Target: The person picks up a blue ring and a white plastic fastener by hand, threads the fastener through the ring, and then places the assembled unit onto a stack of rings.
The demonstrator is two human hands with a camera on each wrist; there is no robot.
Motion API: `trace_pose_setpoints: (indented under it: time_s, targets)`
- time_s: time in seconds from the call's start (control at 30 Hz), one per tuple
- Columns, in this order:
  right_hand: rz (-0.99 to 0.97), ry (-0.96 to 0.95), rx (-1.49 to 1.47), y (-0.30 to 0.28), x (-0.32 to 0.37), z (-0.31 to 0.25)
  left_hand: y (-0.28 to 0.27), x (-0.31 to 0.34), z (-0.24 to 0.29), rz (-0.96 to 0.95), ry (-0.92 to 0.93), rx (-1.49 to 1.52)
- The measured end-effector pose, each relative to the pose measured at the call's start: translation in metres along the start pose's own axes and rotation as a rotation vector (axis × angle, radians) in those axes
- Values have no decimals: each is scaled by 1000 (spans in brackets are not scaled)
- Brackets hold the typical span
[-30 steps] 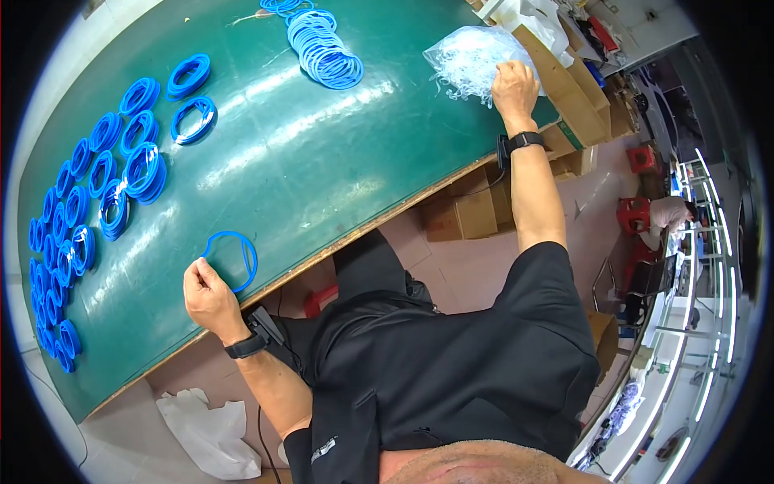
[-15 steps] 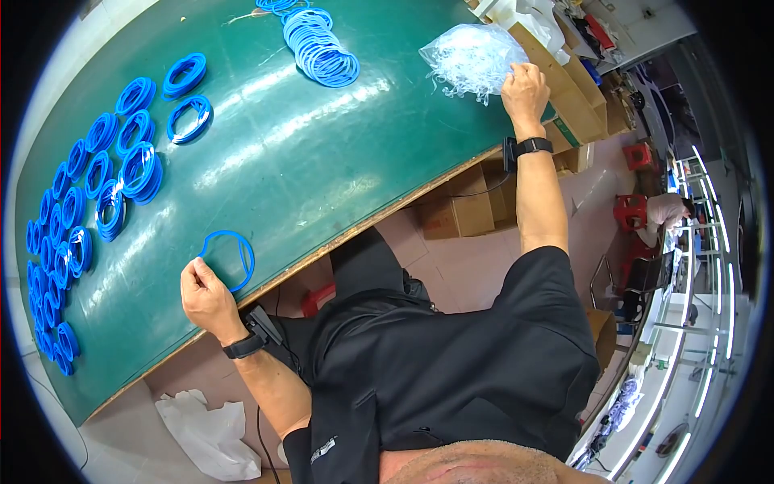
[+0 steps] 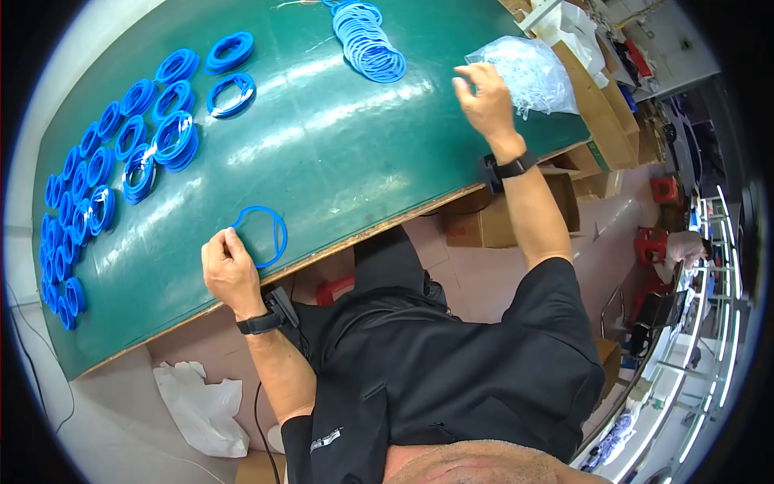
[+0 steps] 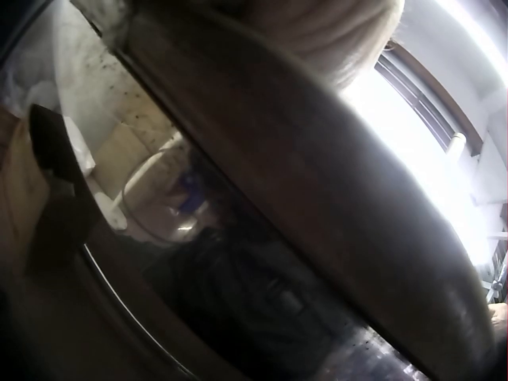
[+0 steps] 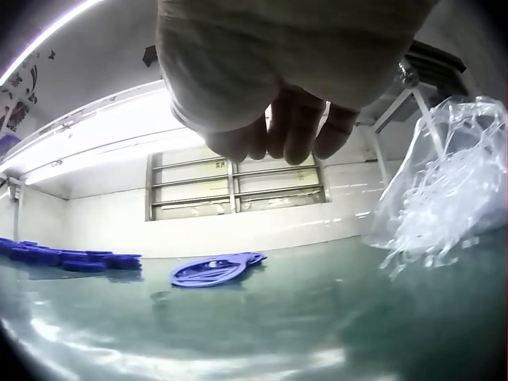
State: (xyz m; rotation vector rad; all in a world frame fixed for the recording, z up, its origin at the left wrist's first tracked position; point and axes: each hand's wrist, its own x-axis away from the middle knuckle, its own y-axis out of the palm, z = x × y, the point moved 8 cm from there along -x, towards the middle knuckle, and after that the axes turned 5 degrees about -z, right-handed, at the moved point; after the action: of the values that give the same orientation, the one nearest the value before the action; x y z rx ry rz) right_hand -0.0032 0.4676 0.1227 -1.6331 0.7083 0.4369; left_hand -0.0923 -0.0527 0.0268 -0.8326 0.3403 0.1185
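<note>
Near the front edge of the green table, the left hand [image 3: 231, 270] pinches a blue ring [image 3: 280, 235] between thumb and fingers. The right hand [image 3: 487, 103] is held over the table beside a clear bag of translucent strips [image 3: 532, 74], its fingers loosely bent. In the right wrist view the fingers [image 5: 298, 131] hang above the table, with the bag [image 5: 448, 186] to their right and blue rings [image 5: 208, 271] lying below. Whether something small is between the right fingertips is hard to see; nothing shows there. The left wrist view is dark and hides the left fingertips.
Many bundles of blue rings [image 3: 175, 139] lie on the left of the table [image 3: 322, 161]. An overlapping row of blue rings [image 3: 369, 47] lies at the back middle. Cardboard boxes [image 3: 595, 105] stand at the right end. A person sits far right.
The right hand has moved from the right side of the bag to its left, away from the strips. The left hand still pinches the ring. The head view has shifted.
</note>
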Motion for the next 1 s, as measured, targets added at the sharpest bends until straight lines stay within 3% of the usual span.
trace_pose_setpoints:
  time_s: [0.03, 0.1, 0.27, 0.43, 0.6, 1.0]
  targets:
    - [1, -3, -8, 13, -5, -10, 0, 0, 1, 7, 8, 4]
    - [-193, 82, -87, 54, -16, -14, 0, -1, 2, 19, 8, -3]
    - [-268, 163, -59, 128, -48, 5, -1, -2, 2, 18, -26, -19]
    - [-360, 366, 52, 179, -63, 52, -2, -2, 3, 53, -14, -11]
    - [-440, 409, 8, 194, -68, 60, -5, -2, 2, 50, -62, -16]
    - [-303, 487, -129, 182, -58, 72, -1, -1, -1, 46, -72, 28]
